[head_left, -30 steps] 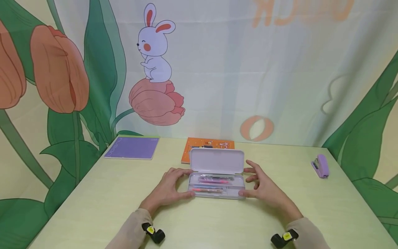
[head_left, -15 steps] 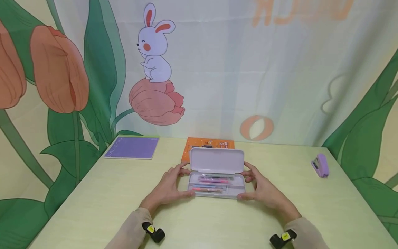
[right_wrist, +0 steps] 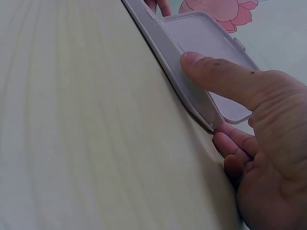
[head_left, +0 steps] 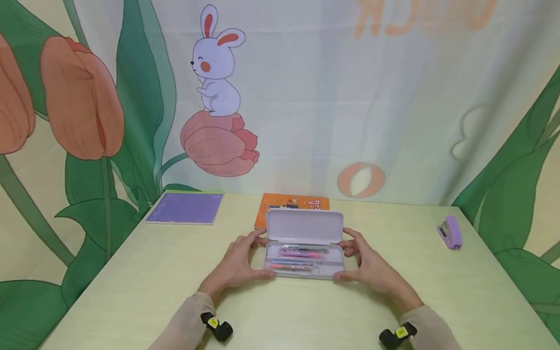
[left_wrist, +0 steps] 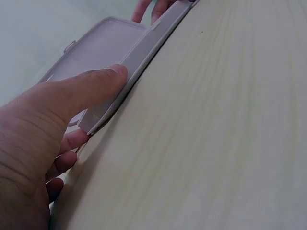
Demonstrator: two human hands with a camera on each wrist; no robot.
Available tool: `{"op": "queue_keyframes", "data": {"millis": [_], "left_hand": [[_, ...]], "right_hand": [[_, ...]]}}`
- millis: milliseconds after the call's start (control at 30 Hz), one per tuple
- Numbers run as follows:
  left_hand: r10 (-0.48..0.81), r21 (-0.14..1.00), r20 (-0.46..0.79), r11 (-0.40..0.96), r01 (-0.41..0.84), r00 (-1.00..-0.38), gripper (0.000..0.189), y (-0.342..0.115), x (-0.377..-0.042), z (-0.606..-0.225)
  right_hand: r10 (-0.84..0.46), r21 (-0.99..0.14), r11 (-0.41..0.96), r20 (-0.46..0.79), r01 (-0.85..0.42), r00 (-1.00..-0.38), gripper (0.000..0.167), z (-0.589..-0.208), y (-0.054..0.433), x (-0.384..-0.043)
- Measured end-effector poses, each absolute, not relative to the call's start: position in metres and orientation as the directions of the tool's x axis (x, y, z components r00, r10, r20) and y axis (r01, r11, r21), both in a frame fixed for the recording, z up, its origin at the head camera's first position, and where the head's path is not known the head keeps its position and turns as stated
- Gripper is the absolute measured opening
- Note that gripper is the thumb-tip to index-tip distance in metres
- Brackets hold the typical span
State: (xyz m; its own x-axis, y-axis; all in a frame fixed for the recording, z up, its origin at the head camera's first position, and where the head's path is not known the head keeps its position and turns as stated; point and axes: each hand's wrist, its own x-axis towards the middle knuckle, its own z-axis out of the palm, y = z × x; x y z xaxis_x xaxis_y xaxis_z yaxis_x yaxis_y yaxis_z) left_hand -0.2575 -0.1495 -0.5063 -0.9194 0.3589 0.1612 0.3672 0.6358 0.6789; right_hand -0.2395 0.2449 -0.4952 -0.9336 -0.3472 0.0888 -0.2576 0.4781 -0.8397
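A pale lilac pencil case [head_left: 331,269] lies on the table with its lid [head_left: 305,226] raised at the back. Inside, pink and dark pens [head_left: 302,253] fill the rear compartment, and more pens [head_left: 290,267] lie at the front left. My left hand [head_left: 236,262] grips the case's left end, thumb on the front wall and fingers around the side toward the back. At the opposite end my right hand [head_left: 374,265] holds it the same way. Both wrist views show a thumb against the front wall [left_wrist: 139,60], with the other fingertips at the end corner.
Behind the lid an orange book [head_left: 261,216] is partly covered. A purple notebook [head_left: 185,208] lies at the back left of the table [head_left: 297,316], and a purple stapler [head_left: 454,232] stands at the right. A printed curtain [head_left: 297,121] hangs behind.
The fingers of both hands have moved in around the ends of the case toward its back; the right hand's raised fingers have come down against it. The case has stayed in place.
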Motion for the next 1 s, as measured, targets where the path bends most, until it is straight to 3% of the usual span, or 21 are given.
{"op": "queue_keyframes", "data": {"millis": [400, 767, 1000], "left_hand": [[0.356, 0.709, 0.179, 0.599, 0.371, -0.917, 0.111, -0.1502, -0.2551, -0.5046], [0.36, 0.696, 0.199, 0.603, 0.39, -0.912, 0.083, -0.1508, -0.2545, -0.5059], [0.411, 0.67, 0.251, 0.58, 0.464, -0.876, 0.07, -0.153, -0.2557, -0.5074]], "right_hand": [[-0.325, -0.849, 0.473, 0.081, -0.236, -0.942, 0.11, -0.4928, 0.2439, -0.2379], [-0.362, -0.816, 0.513, 0.077, -0.267, -0.929, 0.07, -0.4919, 0.2438, -0.2361], [-0.392, -0.814, 0.5, 0.092, -0.296, -0.915, 0.058, -0.4894, 0.244, -0.2346]]}}
